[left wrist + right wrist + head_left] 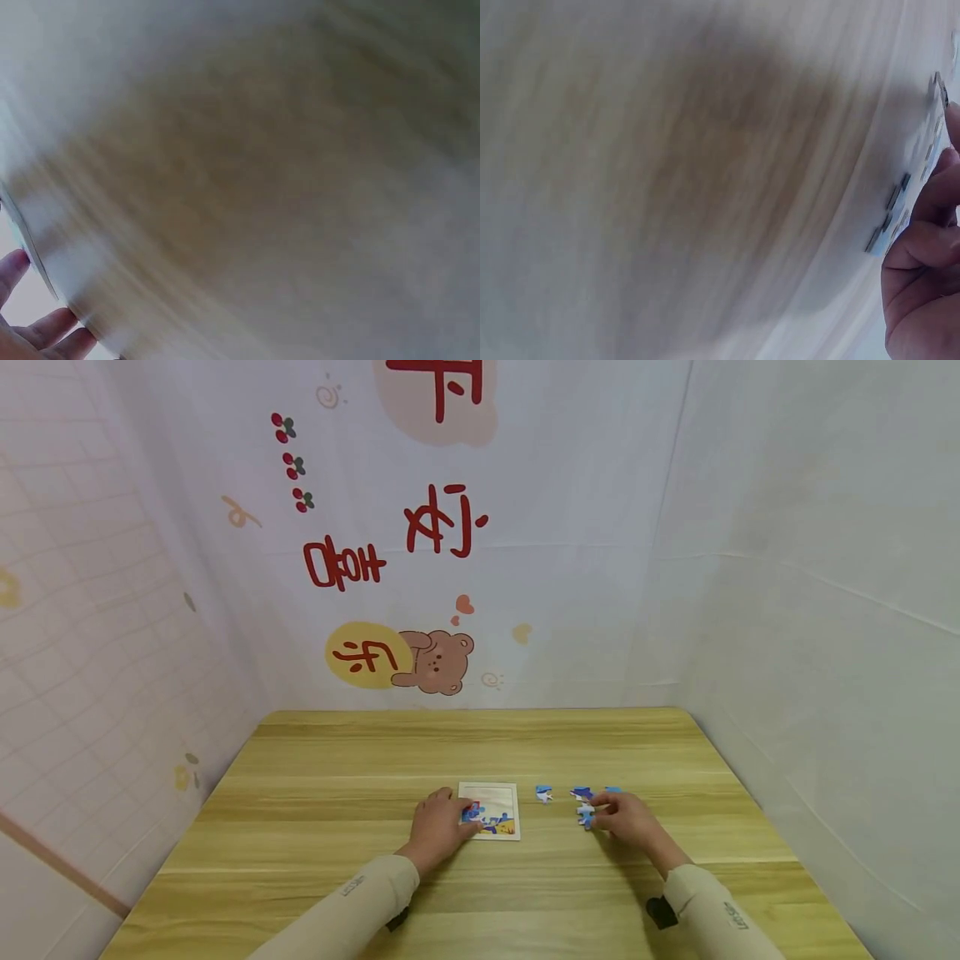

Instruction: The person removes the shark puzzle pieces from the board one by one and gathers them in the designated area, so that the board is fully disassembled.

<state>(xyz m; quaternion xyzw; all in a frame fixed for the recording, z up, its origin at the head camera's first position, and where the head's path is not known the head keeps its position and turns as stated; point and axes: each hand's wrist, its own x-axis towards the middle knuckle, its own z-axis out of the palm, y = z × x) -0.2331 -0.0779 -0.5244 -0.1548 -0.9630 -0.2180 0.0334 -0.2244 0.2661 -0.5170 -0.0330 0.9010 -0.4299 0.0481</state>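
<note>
I see the left hand (pixel 437 828) loosely spread, thumb and forefinger over the closest edge of the partly filled puzzle board (pixel 497 797), which lies on the counter (pixel 375 743) just to its right. The right hand (pixel 628 818) bends its fingers at the blue-and-white pieces (pixel 585 820); I cannot tell whether it pinches one. Another loose piece (pixel 543 793) lies between both hands

Small lettering (pixel 352 886), apparently reading "Let's Slim", is appearing on the left sleeve (pixel 341 910) and the right sleeve (pixel 716 914). Large red characters (pixel 437 522) are standing on the white backdrop (pixel 570 568), one occupying a yellow circle (pixel 375 680); their wording is not reading clearly.
</note>
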